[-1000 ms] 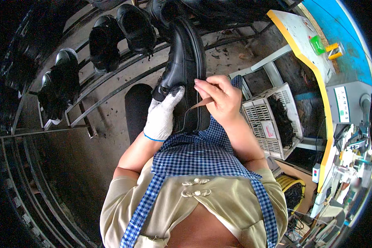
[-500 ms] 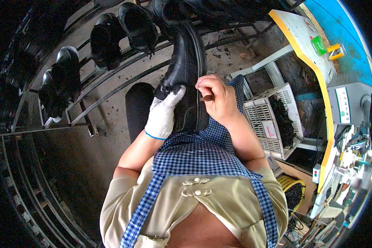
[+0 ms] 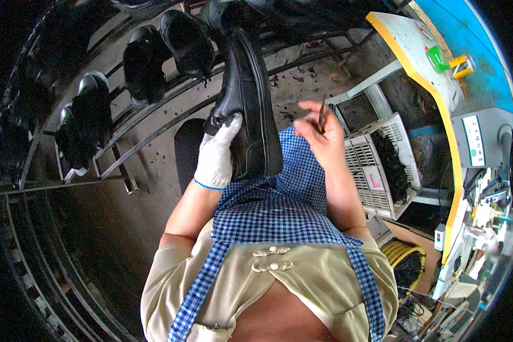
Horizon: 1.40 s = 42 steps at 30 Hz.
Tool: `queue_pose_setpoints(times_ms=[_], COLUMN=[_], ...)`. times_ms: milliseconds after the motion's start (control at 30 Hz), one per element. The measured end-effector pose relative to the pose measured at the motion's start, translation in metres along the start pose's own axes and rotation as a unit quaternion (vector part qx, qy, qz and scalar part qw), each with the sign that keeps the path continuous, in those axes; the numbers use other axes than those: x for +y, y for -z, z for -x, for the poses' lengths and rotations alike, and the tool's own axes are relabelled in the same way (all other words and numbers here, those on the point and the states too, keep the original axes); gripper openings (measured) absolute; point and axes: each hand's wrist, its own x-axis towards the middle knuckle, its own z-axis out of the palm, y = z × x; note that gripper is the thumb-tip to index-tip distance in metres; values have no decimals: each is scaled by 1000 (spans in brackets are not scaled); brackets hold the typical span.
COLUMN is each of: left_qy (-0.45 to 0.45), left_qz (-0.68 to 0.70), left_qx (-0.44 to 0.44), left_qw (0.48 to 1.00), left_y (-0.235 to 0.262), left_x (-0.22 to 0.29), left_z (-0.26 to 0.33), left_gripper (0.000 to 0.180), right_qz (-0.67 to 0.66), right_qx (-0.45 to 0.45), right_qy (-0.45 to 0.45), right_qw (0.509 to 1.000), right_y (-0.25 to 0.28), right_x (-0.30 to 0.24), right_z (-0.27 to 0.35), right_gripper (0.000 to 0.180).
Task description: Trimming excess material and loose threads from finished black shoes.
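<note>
right: wht label (image 3: 470, 132) on grey box (image 3: 492, 128) | blk shoe (image 3: 240, 108), smooth | L hand (image 3: 217, 155) grips shoe | R hand (image 3: 325, 135) holds dk strip (image 3: 323, 109)

Shows black on the shoe (image 3: 242, 97), dark on the tool (image 3: 322, 109), white with blue edging on the left glove (image 3: 215, 157), blue-and-white check on the apron (image 3: 268, 219), beige on the near shirt (image 3: 208, 279).

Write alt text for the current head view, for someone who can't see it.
A white-gloved left hand holds a black shoe over a blue checked apron, while the bare right hand, clear of the shoe, holds a thin dark object. More black shoes are lined up ahead; a white crate is at right.
</note>
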Motion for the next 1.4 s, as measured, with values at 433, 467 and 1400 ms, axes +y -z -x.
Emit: queue_pose_setpoints(times_ms=[433, 467, 1400], left_qy=[-122, -213, -114], left_qz=[-263, -377, -278], left_qx=[-132, -143, -198], left_qw=[948, 890, 933], left_y=[32, 29, 14], left_x=[-43, -37, 36], left_z=[-2, 1, 1], left_gripper=[43, 40, 63], right_qz=[55, 46, 155], right_qx=[76, 74, -136], right_qy=[95, 84, 152], right_qw=[991, 993, 967], right_y=[-5, -6, -28], right_x=[-25, -28, -25], right_z=[-15, -14, -5], right_gripper=[56, 54, 59])
